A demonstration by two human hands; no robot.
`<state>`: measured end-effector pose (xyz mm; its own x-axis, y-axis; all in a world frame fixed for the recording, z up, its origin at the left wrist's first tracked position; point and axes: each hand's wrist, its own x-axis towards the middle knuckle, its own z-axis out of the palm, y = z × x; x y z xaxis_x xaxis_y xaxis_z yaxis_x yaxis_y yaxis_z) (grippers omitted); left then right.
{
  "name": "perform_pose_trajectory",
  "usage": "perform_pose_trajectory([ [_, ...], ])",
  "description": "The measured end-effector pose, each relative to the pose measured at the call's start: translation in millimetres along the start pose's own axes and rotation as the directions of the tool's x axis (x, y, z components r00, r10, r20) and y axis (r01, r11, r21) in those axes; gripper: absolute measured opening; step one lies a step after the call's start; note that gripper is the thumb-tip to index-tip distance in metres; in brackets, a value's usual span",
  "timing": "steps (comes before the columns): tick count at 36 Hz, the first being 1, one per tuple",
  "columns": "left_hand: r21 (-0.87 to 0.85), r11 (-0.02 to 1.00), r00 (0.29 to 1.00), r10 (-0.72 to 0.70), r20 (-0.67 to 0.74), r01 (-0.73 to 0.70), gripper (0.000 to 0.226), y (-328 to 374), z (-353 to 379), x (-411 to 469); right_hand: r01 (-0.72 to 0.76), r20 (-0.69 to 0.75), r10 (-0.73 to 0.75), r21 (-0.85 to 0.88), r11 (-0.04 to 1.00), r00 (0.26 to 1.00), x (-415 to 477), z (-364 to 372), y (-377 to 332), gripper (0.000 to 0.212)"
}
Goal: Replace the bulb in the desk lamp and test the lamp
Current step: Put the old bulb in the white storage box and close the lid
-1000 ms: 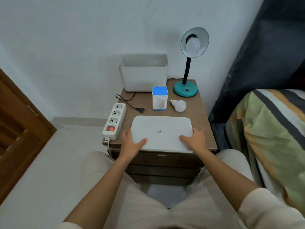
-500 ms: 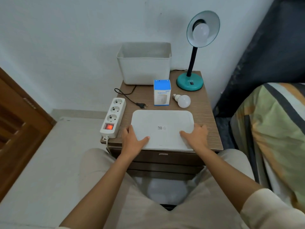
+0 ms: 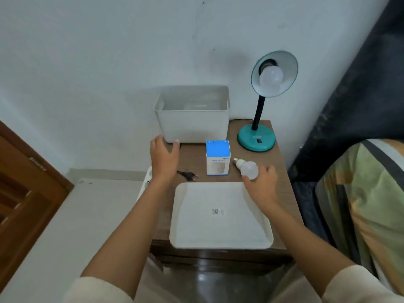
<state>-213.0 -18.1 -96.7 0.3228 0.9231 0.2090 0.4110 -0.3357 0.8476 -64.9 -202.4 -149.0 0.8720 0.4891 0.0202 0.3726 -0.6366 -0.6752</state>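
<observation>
A teal desk lamp point(image 3: 256, 139) stands at the back right of the nightstand, its shade tilted toward me with a white bulb point(image 3: 271, 76) screwed in. A loose white bulb point(image 3: 248, 171) lies beside a blue and white bulb box point(image 3: 217, 161), its screw base pointing left. My right hand point(image 3: 261, 185) curls around the loose bulb's globe, thumb under it and fingers behind it. My left hand point(image 3: 164, 158) hovers open just in front of the white bin, holding nothing. The lamp's black plug point(image 3: 188, 175) lies unplugged on the wood.
A white bin point(image 3: 192, 115) stands at the back against the wall. A shallow white tray point(image 3: 218, 217) fills the front of the nightstand point(image 3: 283, 193). A power strip point(image 3: 148, 174) is mostly hidden behind my left forearm. A bed point(image 3: 360, 204) stands right, a wooden door point(image 3: 21, 182) left.
Both hands left the tray's front corners. The left moved up toward the bin, and the right reached the loose bulb and closed around it. The camera moved closer.
</observation>
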Motion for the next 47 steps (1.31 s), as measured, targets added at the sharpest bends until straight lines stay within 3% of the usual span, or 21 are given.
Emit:
perform_pose_trajectory([
  [9,-0.053,0.987,0.987,-0.154,-0.035,0.152,0.069,10,16,126,-0.015,0.04,0.019,-0.121,0.993,0.999,48,35,-6,0.049],
  [15,-0.047,0.988,0.989,-0.145,0.035,0.147,0.068,-1,28,159,0.025,0.03,-0.021,-0.131,0.991,0.999,63,44,-1,0.047],
  [23,-0.046,0.996,0.996,-0.076,0.048,0.078,0.061,-10,31,160,-0.007,-0.09,0.018,0.116,0.993,0.996,73,41,-1,0.034],
  [30,-0.072,0.993,0.993,-0.084,0.08,0.09,0.067,-10,29,159,0.237,-0.314,-0.152,0.255,0.937,0.937,70,16,-44,0.037],
  [33,-0.094,0.991,0.993,-0.085,0.086,0.093,0.07,-9,27,158,0.366,-0.347,-0.258,0.295,0.883,0.902,75,9,-78,0.035],
  [40,-0.134,0.989,0.992,-0.049,0.114,0.064,0.085,-14,22,157,0.432,-0.271,-0.351,0.352,0.831,0.896,114,16,-153,0.035],
  [47,-0.175,0.981,0.988,-0.061,0.142,0.085,0.098,-19,20,165,0.327,-0.013,-0.333,0.235,0.916,0.943,176,42,-195,0.038],
])
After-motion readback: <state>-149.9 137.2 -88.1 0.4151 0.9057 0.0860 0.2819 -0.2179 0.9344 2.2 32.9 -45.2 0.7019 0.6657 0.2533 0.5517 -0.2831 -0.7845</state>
